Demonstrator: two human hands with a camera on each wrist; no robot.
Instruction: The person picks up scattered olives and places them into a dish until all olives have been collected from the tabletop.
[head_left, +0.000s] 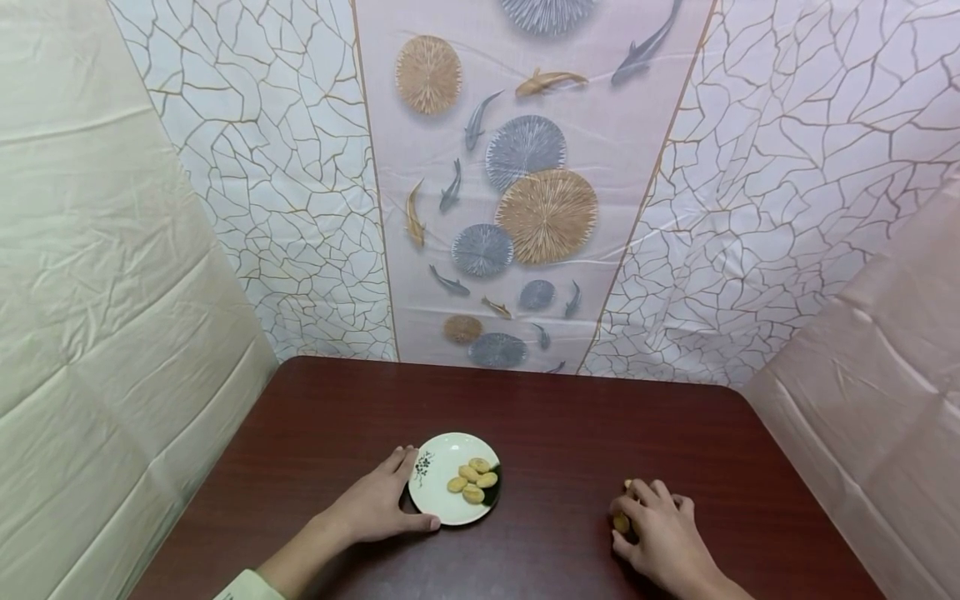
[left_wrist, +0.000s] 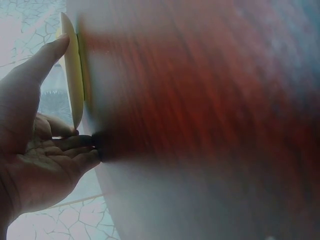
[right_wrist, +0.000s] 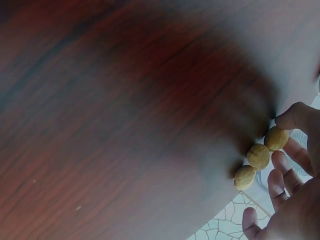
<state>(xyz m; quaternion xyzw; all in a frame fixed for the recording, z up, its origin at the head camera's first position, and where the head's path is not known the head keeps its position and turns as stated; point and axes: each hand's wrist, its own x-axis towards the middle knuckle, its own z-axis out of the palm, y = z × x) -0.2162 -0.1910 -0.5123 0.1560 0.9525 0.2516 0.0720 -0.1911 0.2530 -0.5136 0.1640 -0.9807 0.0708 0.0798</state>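
Note:
A round white plate with a floral sprig and a dark green patch on its rim lies on the table. Several small oval yellow-brown pieces, perhaps biscuits or nuts, sit on it. My left hand grips the plate's left side, thumb on the near rim, fingers along the far-left rim. To the right, my right hand reaches down over similar pieces on the table. In the right wrist view three stand in a row; thumb and index finger pinch the end oval piece, beside a middle piece and another.
The dark red-brown table has rounded far corners. A patterned cloth with fish and discs hangs behind it. Pale cloth walls close off the left and right sides.

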